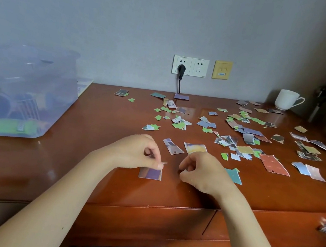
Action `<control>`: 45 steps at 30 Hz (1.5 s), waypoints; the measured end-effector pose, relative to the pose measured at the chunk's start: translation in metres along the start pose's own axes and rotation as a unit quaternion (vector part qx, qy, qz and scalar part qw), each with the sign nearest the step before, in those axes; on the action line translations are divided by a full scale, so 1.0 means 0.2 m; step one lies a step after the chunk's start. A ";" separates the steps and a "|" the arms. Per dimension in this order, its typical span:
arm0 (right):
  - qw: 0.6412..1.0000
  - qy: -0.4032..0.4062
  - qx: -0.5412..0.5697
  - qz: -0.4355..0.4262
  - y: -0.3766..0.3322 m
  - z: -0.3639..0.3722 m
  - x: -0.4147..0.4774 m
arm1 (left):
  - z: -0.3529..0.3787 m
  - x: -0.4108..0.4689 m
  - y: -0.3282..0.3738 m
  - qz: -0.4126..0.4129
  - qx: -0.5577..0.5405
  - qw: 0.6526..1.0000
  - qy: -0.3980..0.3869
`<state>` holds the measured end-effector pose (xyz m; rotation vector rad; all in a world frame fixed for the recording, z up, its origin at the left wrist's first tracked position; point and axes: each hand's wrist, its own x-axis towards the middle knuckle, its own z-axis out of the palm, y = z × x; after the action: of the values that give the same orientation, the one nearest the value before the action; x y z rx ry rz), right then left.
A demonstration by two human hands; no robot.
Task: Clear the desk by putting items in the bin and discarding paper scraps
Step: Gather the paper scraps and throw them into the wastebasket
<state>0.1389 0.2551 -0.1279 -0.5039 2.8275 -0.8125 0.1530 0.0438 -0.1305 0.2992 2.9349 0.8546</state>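
Paper scraps (248, 131): many torn pieces, green, purple, tan and printed, scattered over the wooden worktop (105, 137), mostly beyond and to the right of the right hand (199, 172). Left hand (138, 153): fingers curled, thumb and fingertips closed on the upper edge of a purple scrap (150, 173), which lies just below the hand near the worktop's front edge. Right hand: close beside the left hand, resting low over the worktop with fingers curled inward; whether it holds anything cannot be told. Grey-purple scrap (172, 146): just beyond the gap between the two hands. Yellow-and-white scrap (194, 148): just beyond the right hand. Teal scrap (234, 176): just to the right of the right hand, partly hidden by it. Red scrap (274, 164): farther right of the right hand, lying flat. Bin (29, 92): translucent plastic, standing on the worktop well to the left of and beyond the left hand, with a green item (9, 126) and other blurred contents showing through its wall. White cup (286, 100): far beyond and to the right of the right hand, near the wall. Wall sockets (197, 67): beyond both hands, with a black plug (181, 68) in the left one.
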 end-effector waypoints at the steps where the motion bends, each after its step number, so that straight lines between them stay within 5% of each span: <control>1: 1.000 0.012 0.008 0.000 0.00 0.01 0.00 | 0.00 -0.01 0.00 0.002 -0.016 0.999 0.035; 8: 0.977 0.035 0.204 -0.045 -0.04 0.04 0.00 | 0.08 -0.03 -0.03 -0.031 -0.129 0.959 0.248; 13: 0.888 0.014 0.460 -0.026 -0.12 0.11 0.05 | 0.08 -0.07 0.00 -0.032 -0.301 0.907 0.294; 16: 0.845 0.038 0.533 0.017 -0.13 0.16 0.08 | 0.09 -0.08 -0.02 -0.037 -0.224 0.930 0.290; 23: 0.884 0.077 0.460 -0.037 -0.14 0.23 0.07 | 0.12 -0.15 0.00 -0.042 -0.074 0.986 0.141; 27: 0.867 0.069 0.494 0.001 -0.12 0.21 0.08 | 0.06 -0.17 0.03 -0.081 0.045 0.996 0.015; 31: 0.844 0.074 0.531 0.004 -0.11 0.20 0.08 | 0.04 -0.15 0.06 -0.085 0.066 0.994 -0.024; 38: 0.865 0.043 0.499 -0.024 -0.12 0.21 0.07 | 0.07 -0.12 0.05 -0.048 -0.038 0.997 -0.039; 41: 0.890 0.053 0.452 -0.014 -0.12 0.18 0.11 | 0.08 -0.10 0.04 -0.043 -0.089 0.995 0.023; 45: 0.986 0.128 0.108 -0.002 -0.08 0.11 0.24 | 0.06 0.00 -0.03 -0.091 -0.070 0.984 0.134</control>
<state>0.1049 0.2142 -0.1408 -0.3987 2.9105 -1.2506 0.1531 0.0454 -0.1430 -0.0992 3.0538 1.1467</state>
